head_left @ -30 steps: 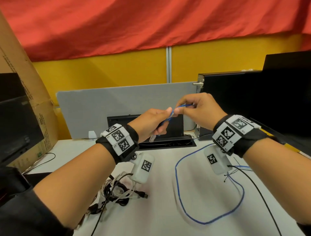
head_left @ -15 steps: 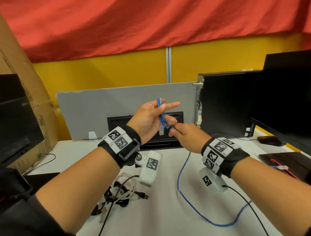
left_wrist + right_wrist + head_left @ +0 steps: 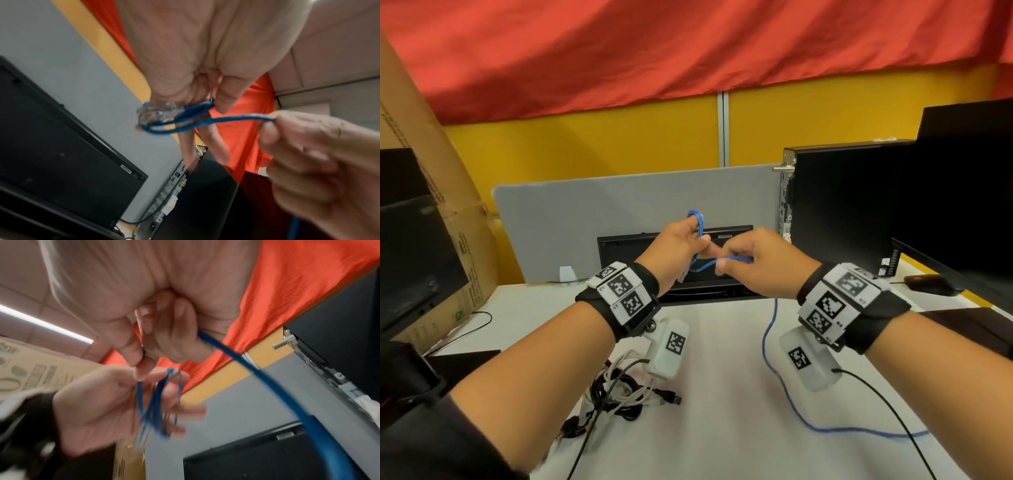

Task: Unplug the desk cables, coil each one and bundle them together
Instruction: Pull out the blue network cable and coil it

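A thin blue network cable (image 3: 767,342) runs from the white desk up to both hands. My left hand (image 3: 681,243) is raised over the desk and holds a few small loops of the blue cable (image 3: 174,123), with its clear plug (image 3: 158,112) against the palm. My right hand (image 3: 753,263) is just to the right of it and pinches the blue cable (image 3: 236,356) between thumb and fingers; the length between the hands is short. The rest of the cable hangs down and trails across the desk to the right.
A tangled bundle of black and white cables (image 3: 619,390) lies on the desk under my left forearm. A black cable box (image 3: 674,253) sits behind the hands before a grey divider (image 3: 585,222). A black computer tower (image 3: 835,205) and monitor (image 3: 969,192) stand right; a cardboard box (image 3: 448,219) stands left.
My right hand has risen from below the left hand to its right side, carrying another turn of blue cable. Less cable lies on the desk than before.
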Available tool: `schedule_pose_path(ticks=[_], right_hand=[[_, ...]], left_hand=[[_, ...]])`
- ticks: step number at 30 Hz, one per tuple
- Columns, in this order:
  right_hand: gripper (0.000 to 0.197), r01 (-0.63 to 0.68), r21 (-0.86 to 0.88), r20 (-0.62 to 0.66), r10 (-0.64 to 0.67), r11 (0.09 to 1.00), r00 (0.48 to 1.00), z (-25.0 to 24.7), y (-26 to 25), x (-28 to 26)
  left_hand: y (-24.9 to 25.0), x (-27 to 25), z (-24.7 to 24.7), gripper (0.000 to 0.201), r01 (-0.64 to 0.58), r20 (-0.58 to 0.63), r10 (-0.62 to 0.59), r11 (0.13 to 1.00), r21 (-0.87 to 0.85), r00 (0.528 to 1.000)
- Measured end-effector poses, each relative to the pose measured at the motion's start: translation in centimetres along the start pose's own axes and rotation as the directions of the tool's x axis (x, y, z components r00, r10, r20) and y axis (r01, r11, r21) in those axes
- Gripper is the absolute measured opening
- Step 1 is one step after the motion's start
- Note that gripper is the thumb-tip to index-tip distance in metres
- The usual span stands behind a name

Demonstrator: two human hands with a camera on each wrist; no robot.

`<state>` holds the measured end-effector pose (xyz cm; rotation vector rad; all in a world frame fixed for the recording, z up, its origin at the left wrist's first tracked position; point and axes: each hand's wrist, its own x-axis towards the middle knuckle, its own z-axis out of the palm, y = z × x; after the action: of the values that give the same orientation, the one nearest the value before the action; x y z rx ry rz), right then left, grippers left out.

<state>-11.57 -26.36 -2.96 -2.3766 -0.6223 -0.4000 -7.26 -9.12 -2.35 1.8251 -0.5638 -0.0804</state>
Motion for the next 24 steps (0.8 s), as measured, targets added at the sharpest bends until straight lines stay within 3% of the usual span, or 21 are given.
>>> schedule_pose_path(ticks=[2, 5, 10, 15, 18, 21, 24], right_hand=[[0.017, -0.003, 0.012, -0.068, 0.004, 1.0, 0.998, -1.4, -0.3, 0.3], [0.021, -0.018, 0.002, -0.19, 0.018, 1.0, 0.982, -3.2, 0.0, 0.9], [0.016, -0.024, -0.023, -0.248, 0.018, 0.999, 0.969, -2.8, 1.5, 1.4], [0.024, 0.0, 0.018, -0.292, 0.005, 1.0, 0.956, -1.1, 3.0, 1.6], [0.027, -0.056, 0.018, -0.244, 0.059, 0.998, 0.968, 0.2, 3.9, 1.5], [0.026, -0.136, 0.005, -0.113, 0.136, 0.991, 0.984, 2.2, 4.8, 0.9], [0.027, -0.173, -0.06, -0.005, 0.173, 0.983, 0.985, 4.0, 5.2, -0.2]], left_hand=[[-0.2, -0.4, 0.1, 0.034, 0.046, 0.062, -0.05, 0.997, 0.068, 0.997], [-0.1, -1.3, 0.4, 0.051, 0.098, 0.152, -0.102, 0.995, 0.03, 0.983], [1.3, -2.2, 0.7, 0.033, 0.187, 0.328, -0.126, 0.969, -0.163, 0.936], [1.9, -2.5, 0.6, 0.035, 0.19, 0.337, -0.071, 0.923, -0.334, 0.939], [1.8, -2.5, 0.8, 0.038, 0.166, 0.32, -0.001, 0.857, -0.488, 0.947], [1.7, -2.1, 0.6, 0.039, 0.139, 0.248, 0.036, 0.746, -0.651, 0.968], [1.7, -1.6, 0.3, 0.033, 0.066, 0.157, 0.057, 0.731, -0.679, 0.986]])
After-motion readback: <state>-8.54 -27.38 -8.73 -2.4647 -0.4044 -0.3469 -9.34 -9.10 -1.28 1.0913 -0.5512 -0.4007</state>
